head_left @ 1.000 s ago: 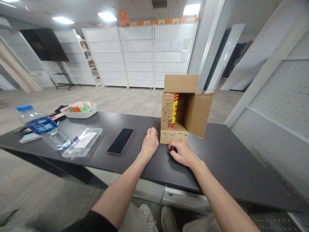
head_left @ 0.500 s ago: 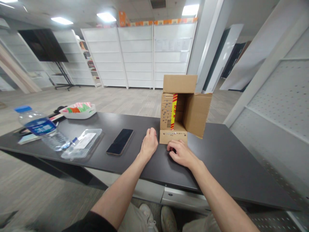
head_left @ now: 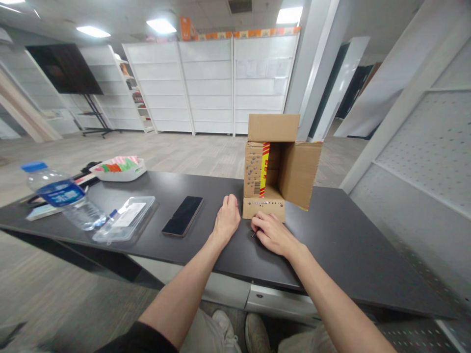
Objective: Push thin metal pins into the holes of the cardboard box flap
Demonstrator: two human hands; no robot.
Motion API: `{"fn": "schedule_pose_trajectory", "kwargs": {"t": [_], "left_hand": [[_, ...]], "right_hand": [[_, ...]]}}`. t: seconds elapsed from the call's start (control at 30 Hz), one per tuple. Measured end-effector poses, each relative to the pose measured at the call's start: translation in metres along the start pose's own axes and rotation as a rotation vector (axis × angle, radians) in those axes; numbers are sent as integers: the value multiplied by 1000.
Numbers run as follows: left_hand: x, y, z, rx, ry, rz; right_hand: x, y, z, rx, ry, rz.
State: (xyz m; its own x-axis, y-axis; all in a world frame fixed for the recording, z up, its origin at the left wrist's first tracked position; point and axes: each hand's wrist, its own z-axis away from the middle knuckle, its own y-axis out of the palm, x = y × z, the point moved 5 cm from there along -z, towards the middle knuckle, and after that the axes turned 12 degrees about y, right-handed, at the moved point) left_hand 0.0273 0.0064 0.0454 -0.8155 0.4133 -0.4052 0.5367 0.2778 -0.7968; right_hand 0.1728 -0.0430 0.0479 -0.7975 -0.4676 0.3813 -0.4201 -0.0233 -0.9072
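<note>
A cardboard box (head_left: 280,164) stands on the dark table with its opening towards me and its flaps spread. Rows of small metal studs, perhaps screws, dot its left flap (head_left: 252,169) and its lower flap (head_left: 253,212). My right hand (head_left: 274,233) is at the near edge of the lower flap, fingers curled. From its fingertips a small dark, thin rod (head_left: 253,234) sticks out, too small to name for sure. My left hand (head_left: 227,215) rests on the table just left of the box, closed; whatever its fingers may hold is hidden.
A phone (head_left: 183,216) lies left of my left hand. Beyond it are a clear plastic case (head_left: 127,218), a tilted-looking water bottle (head_left: 66,196) and a white tray (head_left: 127,175) with colourful packets. A perforated panel (head_left: 434,147) rises on the right.
My right hand has shifted slightly left and turned a little, and the small dark rod now shows at its fingertips. My left hand and the box stay in place.
</note>
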Motion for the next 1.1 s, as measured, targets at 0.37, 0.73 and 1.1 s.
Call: {"fn": "schedule_pose_trajectory", "kwargs": {"t": [0.37,0.73,1.1], "left_hand": [[-1,-1,0,5,-2,3],[0,-1,0,0,-1,22],[1,1,0,-9,18,33]], "right_hand": [[-6,-8,-1,-171,29,-38],[-37,-22,0,-625,189,-327],[-60,-25,3,-823,339,-430]]}}
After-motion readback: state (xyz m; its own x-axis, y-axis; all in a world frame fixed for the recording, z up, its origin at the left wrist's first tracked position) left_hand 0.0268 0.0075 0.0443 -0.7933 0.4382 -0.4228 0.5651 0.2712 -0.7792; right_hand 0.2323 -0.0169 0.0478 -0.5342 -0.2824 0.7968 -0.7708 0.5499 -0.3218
